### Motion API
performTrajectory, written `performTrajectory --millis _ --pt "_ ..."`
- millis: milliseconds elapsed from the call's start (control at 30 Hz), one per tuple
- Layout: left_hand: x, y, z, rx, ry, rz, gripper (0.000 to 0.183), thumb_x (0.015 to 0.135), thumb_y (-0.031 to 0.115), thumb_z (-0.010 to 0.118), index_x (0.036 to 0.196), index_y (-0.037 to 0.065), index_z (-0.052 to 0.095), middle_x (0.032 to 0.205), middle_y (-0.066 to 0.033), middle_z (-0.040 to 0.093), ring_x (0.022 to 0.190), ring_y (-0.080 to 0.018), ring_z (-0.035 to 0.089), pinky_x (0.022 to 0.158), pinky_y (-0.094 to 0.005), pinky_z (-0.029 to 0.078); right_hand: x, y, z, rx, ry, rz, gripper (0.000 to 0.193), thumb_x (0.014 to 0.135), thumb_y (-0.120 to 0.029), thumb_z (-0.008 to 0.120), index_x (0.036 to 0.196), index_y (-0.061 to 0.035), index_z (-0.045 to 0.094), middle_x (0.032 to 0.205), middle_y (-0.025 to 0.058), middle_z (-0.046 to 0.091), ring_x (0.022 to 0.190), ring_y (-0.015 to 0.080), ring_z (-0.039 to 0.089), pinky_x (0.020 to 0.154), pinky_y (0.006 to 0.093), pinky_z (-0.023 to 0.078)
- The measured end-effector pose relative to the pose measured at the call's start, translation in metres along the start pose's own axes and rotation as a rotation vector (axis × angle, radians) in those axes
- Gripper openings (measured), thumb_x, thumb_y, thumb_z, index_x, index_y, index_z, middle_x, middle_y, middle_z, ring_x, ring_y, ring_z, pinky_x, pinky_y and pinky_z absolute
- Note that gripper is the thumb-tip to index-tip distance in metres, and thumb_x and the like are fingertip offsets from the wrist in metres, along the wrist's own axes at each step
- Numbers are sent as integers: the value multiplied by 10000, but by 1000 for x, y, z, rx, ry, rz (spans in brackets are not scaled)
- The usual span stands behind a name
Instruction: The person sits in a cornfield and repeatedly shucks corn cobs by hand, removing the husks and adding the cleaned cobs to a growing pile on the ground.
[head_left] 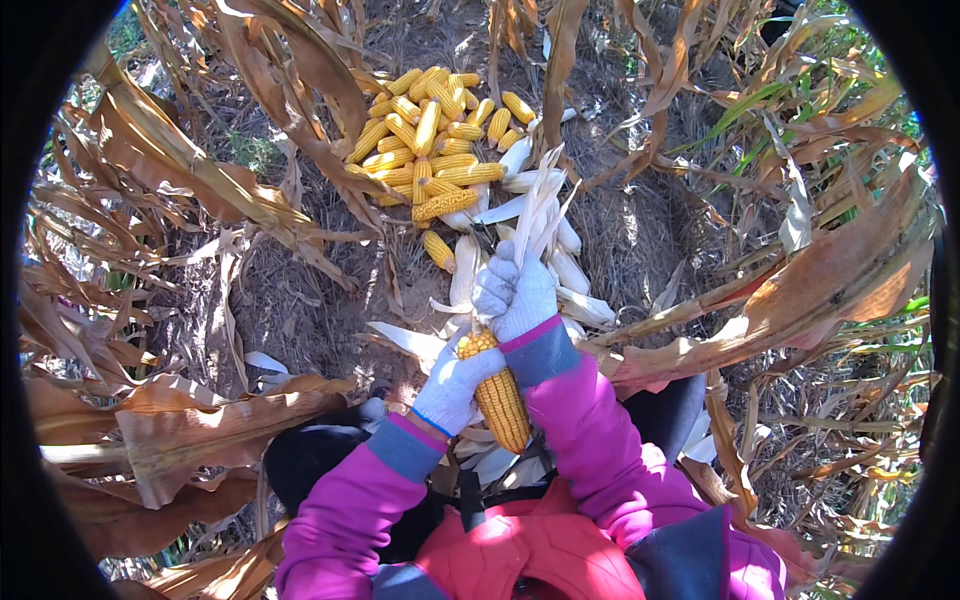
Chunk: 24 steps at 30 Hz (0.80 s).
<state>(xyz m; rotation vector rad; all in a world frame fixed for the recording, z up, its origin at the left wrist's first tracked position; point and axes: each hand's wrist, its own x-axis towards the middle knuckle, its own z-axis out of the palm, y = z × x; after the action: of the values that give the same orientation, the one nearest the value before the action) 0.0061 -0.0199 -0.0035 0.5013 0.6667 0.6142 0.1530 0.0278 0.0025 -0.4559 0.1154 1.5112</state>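
Note:
An ear of corn [500, 405] with bare yellow kernels hangs tip-down in front of me. My left hand [452, 385], in a white glove, is closed around its upper part. Just above, my gloved right hand [520, 298] is a fist around pale corn husk [541, 215], whose dry leaves stick up out of the grip. The husk seems to join the cob at its base, though my fingers hide the joint. Beyond my hands lies a heap of husked yellow corn ears [427, 125]. One single ear [438, 251] rests nearer to me.
Pale loose husks [590, 308] lie on the ground right of the heap. Dry brown corn stalks and leaves [180, 430] stand close on the left, and a broad brown leaf [790, 300] arches in from the right. Straw-covered soil [300, 325] shows between them.

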Motion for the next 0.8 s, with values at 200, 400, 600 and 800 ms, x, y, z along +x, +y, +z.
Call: performTrajectory --millis 200,400,600,800 --pt "4 46 17 56 149 275 379 939 175 648 1267 33 523 1031 -92 629 924 -203 654 853 -409 592 12 -32 -32 -755 307 -425 345 1004 -408 545 1009 -69 607 642 18 531 479 141 482 424 314 372" --pt "6 87 -9 128 370 491 441 1050 443 458 1267 63 518 972 -86 619 850 -210 630 826 -417 576 -41 -2 -67 -1898 -390 222 720 843 -405 719 1375 21 486 1175 219 666 1132 325 641 963 437 489" --pt "8 91 -6 299 587 710 369 1061 344 464 1092 25 645 991 -70 664 876 -166 638 838 -306 530 -33 55 -70 -1075 -494 220 736 837 -215 759 1441 8 402 1271 103 603 1113 154 593 942 316 496" --pt "-15 110 6 290 608 840 318 1059 282 497 985 24 667 977 -51 677 906 -144 631 848 -294 524 0 83 -146 -668 339 614 382 949 -387 658 1007 -19 580 727 121 609 438 211 538 361 358 432"
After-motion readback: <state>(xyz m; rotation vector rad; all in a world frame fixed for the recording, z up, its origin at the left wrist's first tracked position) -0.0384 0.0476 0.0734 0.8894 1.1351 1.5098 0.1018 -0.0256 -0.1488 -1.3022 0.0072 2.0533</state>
